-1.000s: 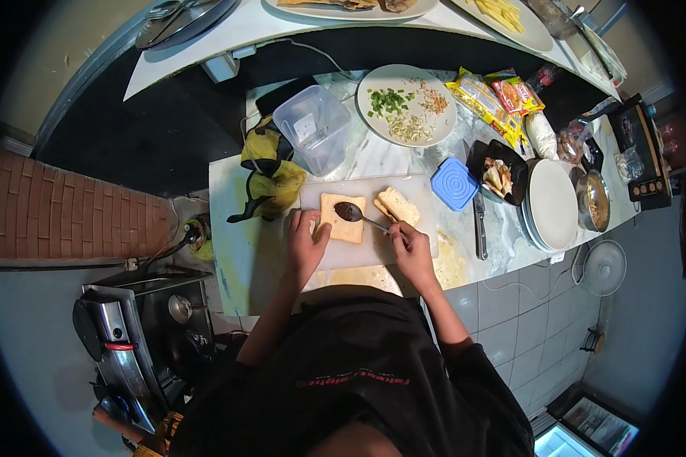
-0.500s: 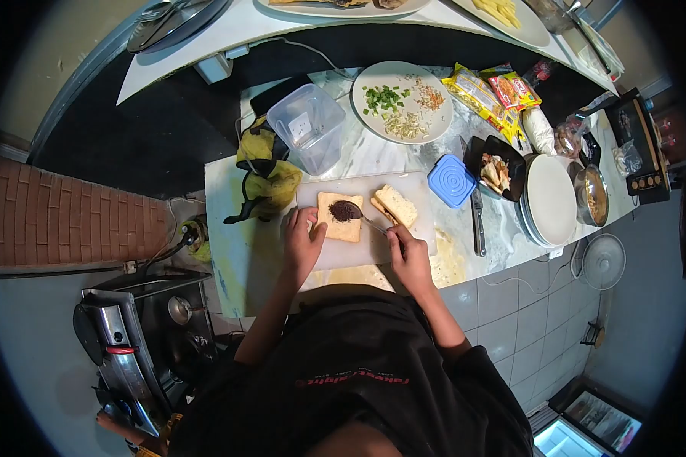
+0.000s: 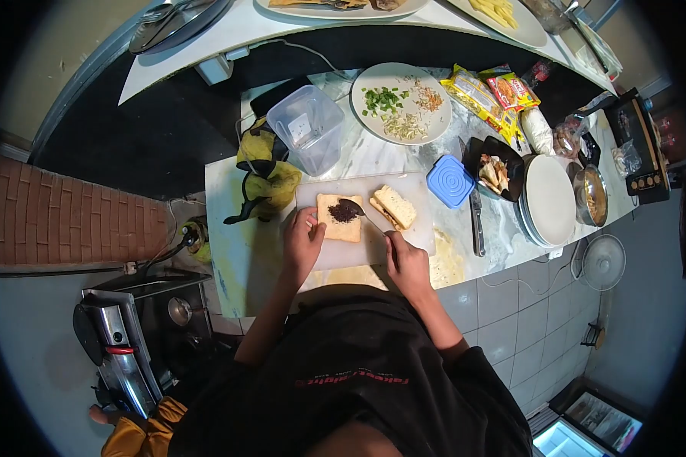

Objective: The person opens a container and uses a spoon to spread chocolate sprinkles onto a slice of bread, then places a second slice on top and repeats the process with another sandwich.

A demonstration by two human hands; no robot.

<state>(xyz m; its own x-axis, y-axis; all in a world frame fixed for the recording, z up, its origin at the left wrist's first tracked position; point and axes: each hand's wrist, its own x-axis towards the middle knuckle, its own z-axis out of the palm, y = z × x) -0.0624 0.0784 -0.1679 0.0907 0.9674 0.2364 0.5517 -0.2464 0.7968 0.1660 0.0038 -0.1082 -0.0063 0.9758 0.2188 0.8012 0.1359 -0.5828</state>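
Note:
A square slice of bread (image 3: 349, 231) lies on a white cutting board (image 3: 415, 247), with dark brown sprinkles (image 3: 340, 212) heaped on its upper middle. My left hand (image 3: 302, 242) is at the slice's left edge, fingers curled and thumb against it, holding it steady. In my right hand (image 3: 409, 263) is a spoon (image 3: 370, 219), gripped by the handle, its bowl touching the sprinkles from the right. A cut sandwich (image 3: 393, 208) with a dark filling sits on the board just beyond my right hand.
A clear plastic tub (image 3: 306, 129) and yellow-black bananas (image 3: 270, 183) stand left. Behind is a plate (image 3: 370, 126) of chopped vegetables. A blue lid (image 3: 450, 183), knife (image 3: 477, 225), black bowl (image 3: 476, 156) and stacked plates (image 3: 550, 199) are right. Another person's orange garment (image 3: 146, 434) shows lower left.
The spoon's bowl has shifted slightly up and right, and the sprinkles lie more spread and exposed. My left hand stays put. At lower left, more of the other person's orange garment shows.

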